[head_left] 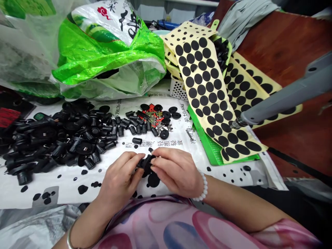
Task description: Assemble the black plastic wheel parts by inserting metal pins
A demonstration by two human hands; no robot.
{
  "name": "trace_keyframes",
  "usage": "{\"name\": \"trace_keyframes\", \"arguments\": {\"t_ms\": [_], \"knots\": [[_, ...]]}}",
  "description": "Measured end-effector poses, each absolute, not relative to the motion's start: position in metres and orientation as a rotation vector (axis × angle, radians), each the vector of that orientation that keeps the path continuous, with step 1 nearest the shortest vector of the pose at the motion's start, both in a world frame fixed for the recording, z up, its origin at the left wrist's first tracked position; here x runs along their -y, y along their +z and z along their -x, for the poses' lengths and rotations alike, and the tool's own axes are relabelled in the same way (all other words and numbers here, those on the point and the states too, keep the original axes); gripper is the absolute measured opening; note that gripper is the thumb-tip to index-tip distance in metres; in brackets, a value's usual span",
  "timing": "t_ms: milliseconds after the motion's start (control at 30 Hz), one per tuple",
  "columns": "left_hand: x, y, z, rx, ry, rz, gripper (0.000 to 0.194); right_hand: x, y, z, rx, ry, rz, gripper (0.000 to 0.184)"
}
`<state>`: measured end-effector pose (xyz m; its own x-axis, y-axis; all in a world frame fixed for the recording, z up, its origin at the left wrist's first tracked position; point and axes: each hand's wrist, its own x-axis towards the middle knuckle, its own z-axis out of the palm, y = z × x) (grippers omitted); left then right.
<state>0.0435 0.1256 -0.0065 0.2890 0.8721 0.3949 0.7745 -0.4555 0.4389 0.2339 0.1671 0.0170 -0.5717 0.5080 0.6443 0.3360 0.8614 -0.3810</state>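
My left hand (120,180) and my right hand (173,173) meet over the white printed sack (64,193), both pinching a black plastic part (145,164) between the fingers. Round black rubber pads lie loose just below the hands. Farther up, left of the hands, spreads a heap of black plastic fittings (59,135). Short black cylinders (129,126) and metal clips (153,119) sit straight ahead of them. Cream backing sheets of black adhesive dots (204,86) rest to the right.
A green plastic bag (103,45) and clear plastic bags fill the back left. A green mesh tray (204,147) and a white basket (177,89) lie under the sheets. A grey tool (282,93) reaches in over the reddish wooden table (285,45) at right.
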Motion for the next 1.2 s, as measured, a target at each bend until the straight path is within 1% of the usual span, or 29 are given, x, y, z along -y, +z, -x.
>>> {"name": "trace_keyframes", "arguments": {"t_ms": [100,267,333,400,533,667,767,867,967,1067,1200], "knots": [[-0.125,-0.004,-0.044,-1.445,0.877,-2.381,0.022,-0.166,0.019,-0.234,2.282,0.276,0.556,0.012],[-0.125,-0.004,-0.042,-1.392,0.800,-2.294,0.016,-0.170,0.022,-0.239,2.331,0.473,0.538,0.015],[-0.125,-0.005,-0.041,-1.399,0.773,-2.305,0.015,-0.173,0.021,-0.243,2.356,0.513,0.522,0.019],[-0.125,-0.006,-0.041,-1.394,0.744,-2.323,0.015,-0.175,0.021,-0.246,2.389,0.497,0.483,0.025],[-0.125,-0.004,-0.043,-1.371,0.711,-2.351,0.013,-0.177,0.022,-0.249,2.443,0.484,0.475,0.026],[-0.124,0.002,-0.046,-1.341,0.750,-2.340,0.011,-0.179,0.025,-0.249,2.498,0.534,0.488,0.036],[-0.124,0.008,-0.046,-1.286,0.744,-2.208,0.011,-0.181,0.025,-0.250,2.482,0.548,0.425,0.034],[-0.125,0.012,-0.046,-1.238,0.739,-2.093,0.013,-0.181,0.022,-0.250,2.402,0.667,0.399,0.035],[-0.127,0.012,-0.047,-1.235,0.794,-2.110,0.010,-0.179,0.020,-0.248,2.307,0.788,0.447,0.037],[-0.128,0.009,-0.050,-1.275,0.819,-2.223,0.009,-0.175,0.017,-0.245,2.267,0.765,0.518,0.037],[-0.127,0.004,-0.052,-1.410,0.720,-2.378,0.015,-0.172,0.011,-0.242,2.297,0.617,0.580,0.038]]}}
